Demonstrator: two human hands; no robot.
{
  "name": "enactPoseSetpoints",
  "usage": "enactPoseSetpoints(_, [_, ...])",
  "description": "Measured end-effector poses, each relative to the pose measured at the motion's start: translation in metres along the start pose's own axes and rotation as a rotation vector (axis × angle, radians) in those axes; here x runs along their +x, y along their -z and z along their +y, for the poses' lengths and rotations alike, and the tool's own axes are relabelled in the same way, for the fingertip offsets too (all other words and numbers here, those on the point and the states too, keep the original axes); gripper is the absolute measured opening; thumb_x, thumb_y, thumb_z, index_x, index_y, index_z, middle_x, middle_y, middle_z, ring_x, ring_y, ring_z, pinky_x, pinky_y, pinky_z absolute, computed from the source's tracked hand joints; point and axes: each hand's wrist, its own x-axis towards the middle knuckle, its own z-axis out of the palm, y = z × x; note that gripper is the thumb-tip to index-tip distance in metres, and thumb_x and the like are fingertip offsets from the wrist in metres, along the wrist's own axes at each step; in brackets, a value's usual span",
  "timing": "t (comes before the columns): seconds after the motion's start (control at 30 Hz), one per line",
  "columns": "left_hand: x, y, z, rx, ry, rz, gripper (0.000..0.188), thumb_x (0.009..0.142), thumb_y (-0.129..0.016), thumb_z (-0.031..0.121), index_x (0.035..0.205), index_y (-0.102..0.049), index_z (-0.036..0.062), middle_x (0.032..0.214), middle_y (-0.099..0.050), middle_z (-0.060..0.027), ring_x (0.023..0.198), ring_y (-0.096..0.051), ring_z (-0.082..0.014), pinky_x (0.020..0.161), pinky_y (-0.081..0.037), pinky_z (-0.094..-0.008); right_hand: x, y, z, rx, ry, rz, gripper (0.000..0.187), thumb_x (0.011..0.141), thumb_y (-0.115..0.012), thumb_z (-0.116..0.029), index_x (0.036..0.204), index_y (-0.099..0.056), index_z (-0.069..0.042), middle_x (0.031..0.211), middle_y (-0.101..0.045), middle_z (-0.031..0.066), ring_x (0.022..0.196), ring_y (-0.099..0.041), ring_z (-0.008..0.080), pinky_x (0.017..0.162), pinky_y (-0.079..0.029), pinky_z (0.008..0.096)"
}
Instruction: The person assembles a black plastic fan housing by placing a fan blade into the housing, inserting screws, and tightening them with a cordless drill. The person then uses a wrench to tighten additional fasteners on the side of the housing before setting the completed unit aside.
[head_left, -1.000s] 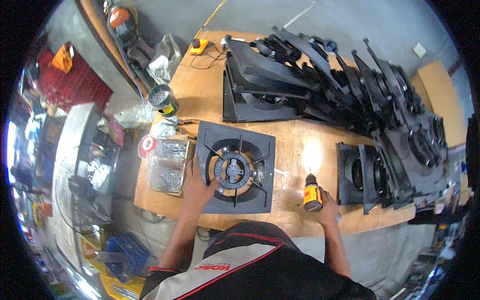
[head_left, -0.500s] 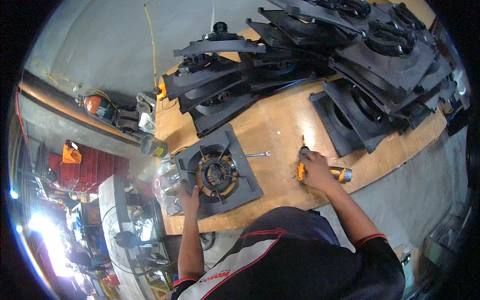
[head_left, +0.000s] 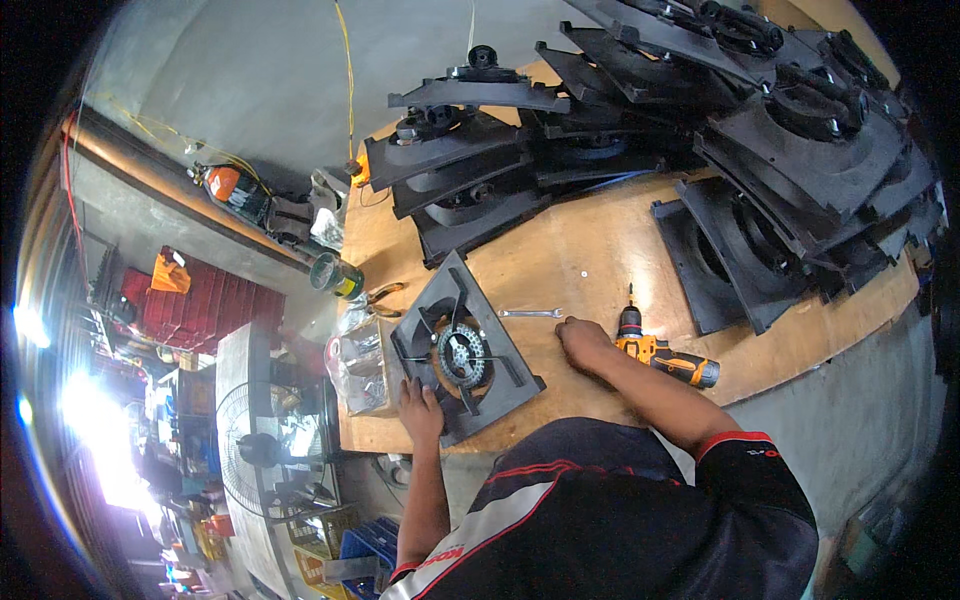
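Burner plate: the black square plate (head_left: pixel 487 316) with its round toothed ring (head_left: pixel 462 354) lies near the middle of the frame, one corner toward the top; it looks tilted, though the lens bend makes that hard to confirm.
Left hand: the left hand (head_left: pixel 421 412) rests on the plate's lower-left edge, fingers stretched out; whether a thumb hooks beneath cannot be told.
Right hand: the right hand (head_left: pixel 585 344) is right of centre with fingers curled, just below the wrench's right end; whether anything sits inside the curl cannot be told.
Wrench: the silver wrench (head_left: pixel 531 313) lies between plate and right hand.
Drill: the yellow-and-black drill (head_left: pixel 650 351) lies on the wooden table (head_left: pixel 592 232) just right of the right hand, bit toward the top.
Step in hand: judging by the pose, the plate is being steadied or turned with the left hand alone, the drill set aside.
Next move: turning the plate further would call for a firm edge hold; using the wrench, for opening the right fingers over its shaft.
Around: stacked black plates (head_left: pixel 800 165) fill the upper right; a hardware box (head_left: pixel 362 372) sits left of the plate.
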Motion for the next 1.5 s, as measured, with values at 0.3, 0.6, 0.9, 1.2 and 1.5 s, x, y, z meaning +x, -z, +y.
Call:
enactPoseSetpoints(0.3, [0.071, 0.002, 0.105, -0.612, 0.172, -0.425, 0.043, 0.086, -0.073, 0.03, 0.111, -0.063, -0.0039, 0.086, -0.069, -0.0154, 0.079, -0.067, -0.0263, 0.074, -0.052, -0.0355, 0.064, -0.02, -0.038, 1.552, -0.188, -0.21, 0.021, 0.096, -0.057, -0.01, 0.113, -0.067, 0.0, 0.09, -0.07, 0.0096, 0.08, -0.067, 0.0164, 0.068, -0.054, 0.0296])
enactPoseSetpoints(0.6, [0.098, -0.052, 0.079, -0.643, 0.255, -0.445, 0.057, 0.071, -0.087, 0.036, 0.103, -0.059, -0.0023, 0.08, -0.065, -0.0088, 0.073, -0.064, -0.0174, 0.066, -0.05, -0.0294, 0.089, -0.066, -0.05, 1.867, -0.137, -0.386, 0.022, 0.097, -0.055, -0.006, 0.115, -0.063, 0.002, 0.106, -0.07, 0.0123, 0.092, -0.069, 0.0213, 0.081, -0.057, 0.0338])
enactPoseSetpoints(0.9, [0.102, -0.032, 0.103, -0.73, 0.334, -0.545, 0.055, 0.075, -0.087, 0.027, 0.107, -0.055, -0.003, 0.086, -0.064, -0.0038, 0.073, -0.061, -0.0125, 0.066, -0.05, -0.0277, 0.098, -0.069, -0.039, 1.805, -0.194, -0.428, 0.019, 0.098, -0.056, -0.013, 0.112, -0.064, -0.003, 0.101, -0.071, 0.0079, 0.084, -0.07, 0.0178, 0.073, -0.058, 0.0319])
enactPoseSetpoints(1.2, [0.11, -0.005, 0.137, -0.563, 0.254, -0.558, 0.05, 0.075, -0.086, 0.023, 0.105, -0.055, -0.0027, 0.08, -0.064, -0.0049, 0.068, -0.06, -0.0117, 0.06, -0.049, -0.0283, 0.092, -0.074, -0.041, 1.984, -0.189, -0.421, 0.021, 0.098, -0.058, -0.019, 0.112, -0.065, -0.005, 0.099, -0.07, 0.0066, 0.083, -0.068, 0.0177, 0.072, -0.057, 0.0335])
enactPoseSetpoints(1.5, [0.108, -0.008, 0.133, -0.753, 0.324, -0.577, 0.042, 0.079, -0.082, 0.014, 0.106, -0.055, -0.0028, 0.082, -0.067, -0.0038, 0.066, -0.06, -0.0101, 0.056, -0.048, -0.0264, 0.099, -0.061, -0.057, 1.718, -0.383, -0.451, 0.036, 0.099, -0.057, -0.04, 0.105, -0.068, -0.006, 0.092, -0.07, 0.0067, 0.071, -0.065, 0.0181, 0.064, -0.055, 0.0372])
